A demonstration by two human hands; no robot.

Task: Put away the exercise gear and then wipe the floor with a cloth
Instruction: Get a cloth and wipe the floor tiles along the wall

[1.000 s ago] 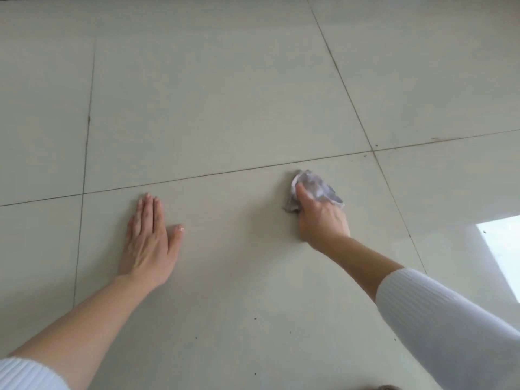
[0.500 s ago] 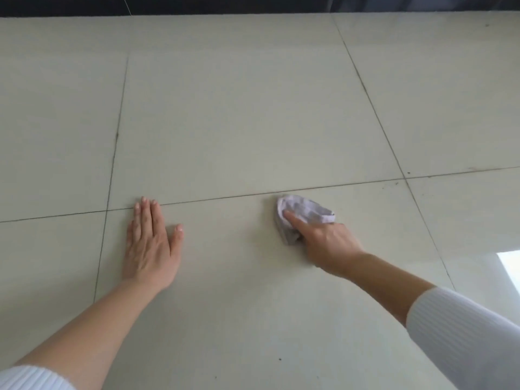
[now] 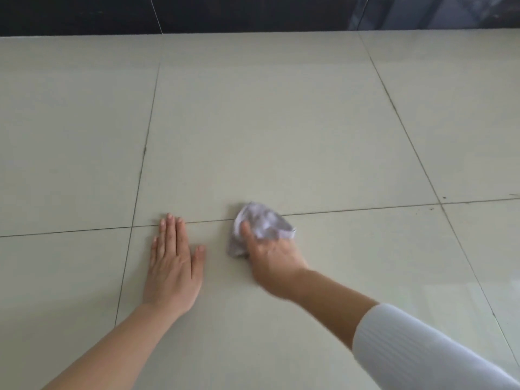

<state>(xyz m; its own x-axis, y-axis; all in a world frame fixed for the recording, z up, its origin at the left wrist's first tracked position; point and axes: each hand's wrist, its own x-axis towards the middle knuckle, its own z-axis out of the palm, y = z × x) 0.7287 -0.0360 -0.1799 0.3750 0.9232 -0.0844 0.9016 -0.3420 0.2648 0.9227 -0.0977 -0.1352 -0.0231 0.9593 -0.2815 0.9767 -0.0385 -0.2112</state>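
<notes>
A crumpled pale grey cloth (image 3: 263, 222) lies on the light tiled floor (image 3: 253, 122), across a dark grout line. My right hand (image 3: 271, 257) grips the cloth from behind and presses it to the tile; part of the cloth is hidden under the fingers. My left hand (image 3: 174, 263) rests flat on the floor to the left of the cloth, palm down, fingers together and thumb out, holding nothing. Both arms wear white ribbed sleeves pushed up the forearms. No exercise gear is in view.
A dark wall base (image 3: 197, 12) runs along the far edge of the floor. A dark glassy panel (image 3: 436, 11) sits at the top right. Small dark specks (image 3: 444, 197) mark the tile near a grout crossing on the right.
My right hand has slid the cloth leftward, closer to my left hand. The view has tilted up, bringing the dark wall base into sight. My left hand stays planted.
</notes>
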